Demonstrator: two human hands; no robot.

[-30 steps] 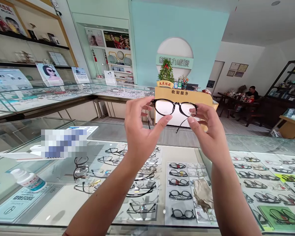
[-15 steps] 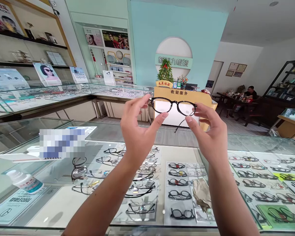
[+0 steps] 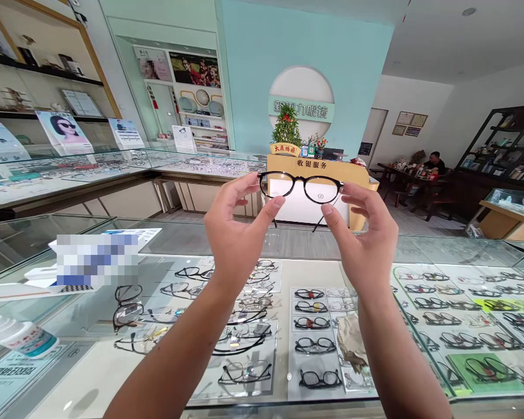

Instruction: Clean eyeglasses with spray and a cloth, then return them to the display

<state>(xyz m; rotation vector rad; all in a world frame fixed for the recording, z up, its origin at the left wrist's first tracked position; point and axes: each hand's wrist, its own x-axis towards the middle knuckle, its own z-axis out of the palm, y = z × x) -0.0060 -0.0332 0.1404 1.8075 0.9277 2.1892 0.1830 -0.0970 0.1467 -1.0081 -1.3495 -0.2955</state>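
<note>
The left end of the black-rimmed glasses (image 3: 300, 179) was pinched by the left hand (image 3: 236, 233); the frame was held raised over the surface (image 3: 85, 378), long axis crosswise between both hands, neither clearly nearer; its right end was gripped by the right hand (image 3: 364, 235).

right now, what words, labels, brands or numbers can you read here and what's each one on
"新…力眼镜" on the wall sign; its second character is mostly hidden by the leafy plant.
"收银服务" on the wooden service counter.
"大展鸿图" on the yellow planter.
Too small or blurred to read: lens print on the held black eyeglasses, the white bottle's label, the framed certificates and other shop print.
</note>
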